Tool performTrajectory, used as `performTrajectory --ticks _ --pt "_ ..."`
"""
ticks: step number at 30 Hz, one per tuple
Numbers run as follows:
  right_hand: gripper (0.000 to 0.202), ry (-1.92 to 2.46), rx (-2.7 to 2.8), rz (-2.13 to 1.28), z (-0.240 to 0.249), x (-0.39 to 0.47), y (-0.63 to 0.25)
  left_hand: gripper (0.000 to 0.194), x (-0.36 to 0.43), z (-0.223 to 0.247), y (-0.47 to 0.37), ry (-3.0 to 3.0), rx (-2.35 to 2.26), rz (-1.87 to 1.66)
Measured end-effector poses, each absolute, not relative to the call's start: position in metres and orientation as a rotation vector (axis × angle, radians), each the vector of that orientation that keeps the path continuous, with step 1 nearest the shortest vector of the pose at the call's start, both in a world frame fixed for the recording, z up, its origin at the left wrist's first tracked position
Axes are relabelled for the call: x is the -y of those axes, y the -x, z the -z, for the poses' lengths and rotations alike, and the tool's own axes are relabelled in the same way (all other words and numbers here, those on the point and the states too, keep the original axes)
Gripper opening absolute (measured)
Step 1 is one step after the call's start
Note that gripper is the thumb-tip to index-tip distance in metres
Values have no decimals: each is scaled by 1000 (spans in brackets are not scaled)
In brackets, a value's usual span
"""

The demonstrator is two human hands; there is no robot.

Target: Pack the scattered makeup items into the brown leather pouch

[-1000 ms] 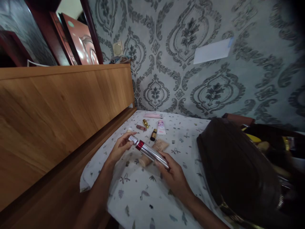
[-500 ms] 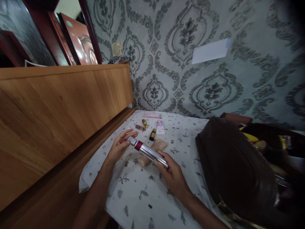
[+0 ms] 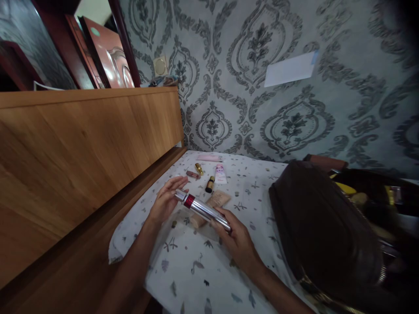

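A long silver cosmetic tube with a red band [image 3: 206, 209] slants between my two hands above the white patterned cloth. Its thick end is gripped in my right hand [image 3: 240, 244], thumb and fingers wrapped round it. At the other end, my left hand [image 3: 166, 198] pinches the narrower silver tip beyond the band. Below the silver tube lies a beige squeeze tube [image 3: 220, 199], partly hidden by it. Further back are a small dark bottle with a gold band [image 3: 210, 185], a pink-and-white tube [image 3: 220, 174], a brownish-pink tube [image 3: 193, 174] and a gold piece [image 3: 199, 168].
A long pink tube [image 3: 209, 158] lies near the wall. To the right stands a dark brown bag [image 3: 314, 226], unzipped, with various items inside. A wooden panel [image 3: 91, 144] borders the cloth [image 3: 186, 270] on the left. White paper [image 3: 290, 69] hangs on the wall.
My left hand has shifted slightly, its fingers now closer round the tip of the silver tube. My right hand keeps its hold, almost unmoved.
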State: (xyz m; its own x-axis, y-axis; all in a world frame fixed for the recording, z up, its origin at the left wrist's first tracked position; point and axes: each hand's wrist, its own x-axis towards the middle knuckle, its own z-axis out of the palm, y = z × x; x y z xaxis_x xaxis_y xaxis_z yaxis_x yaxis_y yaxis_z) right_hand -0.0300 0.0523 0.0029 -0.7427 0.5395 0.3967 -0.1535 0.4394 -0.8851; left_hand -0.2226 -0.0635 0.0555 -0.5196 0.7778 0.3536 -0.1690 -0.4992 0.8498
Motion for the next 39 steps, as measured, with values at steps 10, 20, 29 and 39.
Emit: performTrajectory --ticks 10,20,29,39 --pt "37 348 2045 -1361 -7 -51 28 38 61 -49 224 -1029 -1802 -1901" --pt "37 379 2002 -1374 -2 -53 31 48 66 -50 227 -1073 -1516 -1852" --pt "37 386 1979 -1376 -4 -52 31 34 63 -44 232 -1002 -1652 -1862" --pt "41 396 1972 -1371 -1 -53 32 39 62 -45 230 -1016 -1739 -1816"
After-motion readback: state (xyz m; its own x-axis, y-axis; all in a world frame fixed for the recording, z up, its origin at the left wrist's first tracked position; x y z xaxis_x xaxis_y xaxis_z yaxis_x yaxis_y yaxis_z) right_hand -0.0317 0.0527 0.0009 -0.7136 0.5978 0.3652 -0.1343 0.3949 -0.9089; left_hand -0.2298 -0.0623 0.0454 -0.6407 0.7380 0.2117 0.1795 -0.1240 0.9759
